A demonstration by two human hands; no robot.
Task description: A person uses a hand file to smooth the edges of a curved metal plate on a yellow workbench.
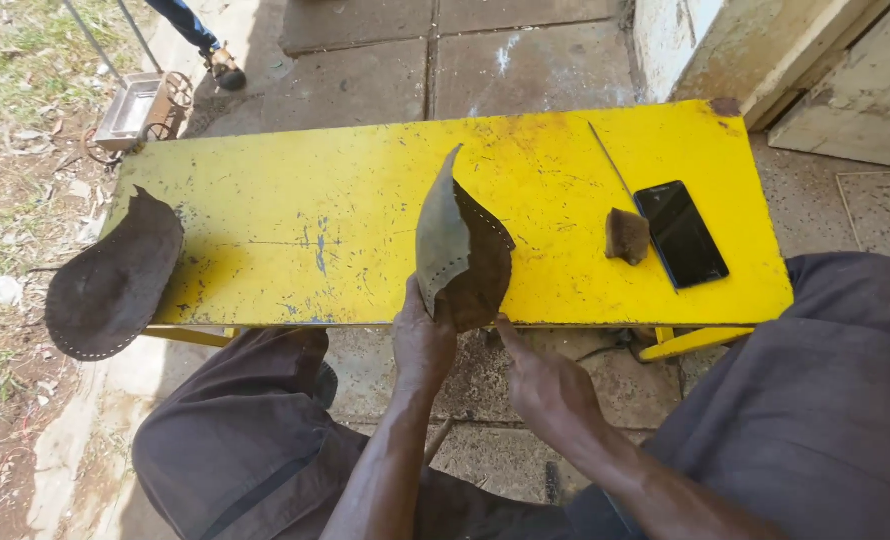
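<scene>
My left hand [423, 340] grips the lower edge of a folded piece of brown leather [462, 245] with a row of punched holes along its rim, held upright over the front of the yellow bench [305, 210]. My right hand [545, 385] sits just to the right, its fingertip touching the leather's bottom edge. A second, larger oval leather piece [113, 280] with punched holes lies over the bench's left end.
A black phone [681, 234], a small brown block [626, 236] and a thin metal rod [613, 165] lie on the bench's right side. A metal tray on a wheeled frame [140, 105] and another person's foot [225, 70] are beyond the bench. My knees flank the bench.
</scene>
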